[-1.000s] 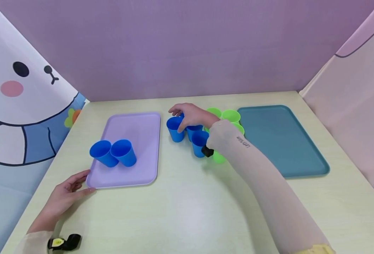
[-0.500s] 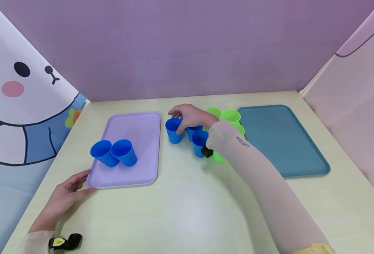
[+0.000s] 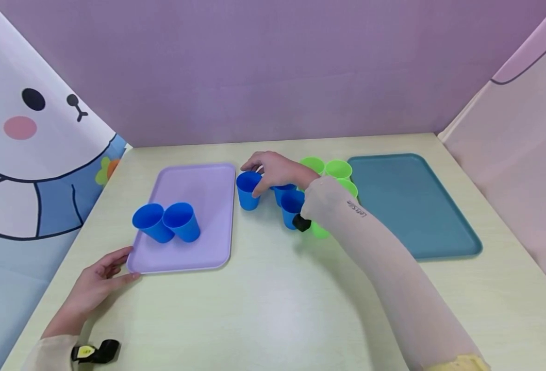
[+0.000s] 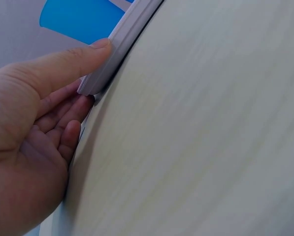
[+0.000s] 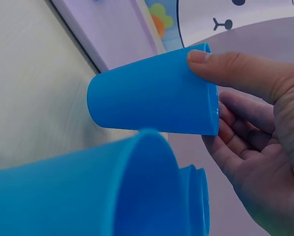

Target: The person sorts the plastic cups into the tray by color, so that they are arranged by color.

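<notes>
A blue cup (image 3: 247, 199) points mouth-up (long axis roughly upright), your right hand (image 3: 277, 169) pinching near its rim, base below.

The right sleeve (image 3: 386, 268) bears small lettering (image 3: 356, 208), apparently "LetsSlim".

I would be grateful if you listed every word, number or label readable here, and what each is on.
"LetsSlim", as best I can tell: slightly blurred print on the right sleeve.
Yellow label on the left arm's black wrist device: marks too small to read.
No other text is visible.
</notes>
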The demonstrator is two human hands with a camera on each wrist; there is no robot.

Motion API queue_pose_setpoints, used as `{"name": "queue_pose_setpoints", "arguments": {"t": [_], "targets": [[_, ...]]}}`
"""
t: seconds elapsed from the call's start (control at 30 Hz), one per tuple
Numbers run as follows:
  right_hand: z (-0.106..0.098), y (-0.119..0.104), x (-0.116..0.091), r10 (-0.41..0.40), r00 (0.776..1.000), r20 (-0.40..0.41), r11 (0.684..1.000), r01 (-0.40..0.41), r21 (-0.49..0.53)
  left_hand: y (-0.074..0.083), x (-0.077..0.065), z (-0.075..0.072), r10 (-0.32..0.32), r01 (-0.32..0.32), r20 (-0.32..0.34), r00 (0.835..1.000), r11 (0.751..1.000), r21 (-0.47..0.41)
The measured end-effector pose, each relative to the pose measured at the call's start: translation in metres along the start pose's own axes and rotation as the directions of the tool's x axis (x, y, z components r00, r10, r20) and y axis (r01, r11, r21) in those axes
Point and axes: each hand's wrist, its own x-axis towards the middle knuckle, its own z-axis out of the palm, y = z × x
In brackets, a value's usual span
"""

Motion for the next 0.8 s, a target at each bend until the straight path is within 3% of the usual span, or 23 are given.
{"name": "queue_pose_setpoints", "arguments": {"t": [0.3,0.8], "targets": [[0.004,-0.007,-0.002,-0.081,0.996,0.031,0.997,0.081,0.018,0.0,0.0,0.001,-0.002,0.002,-0.002,1.0,1.0,0.002],[0.013,-0.018,-0.005,-0.138,0.987,0.082,0.985,0.129,0.111,-0.001,0.002,0.001,0.014,-0.014,-0.003,1.0,1.0,0.001]]}}
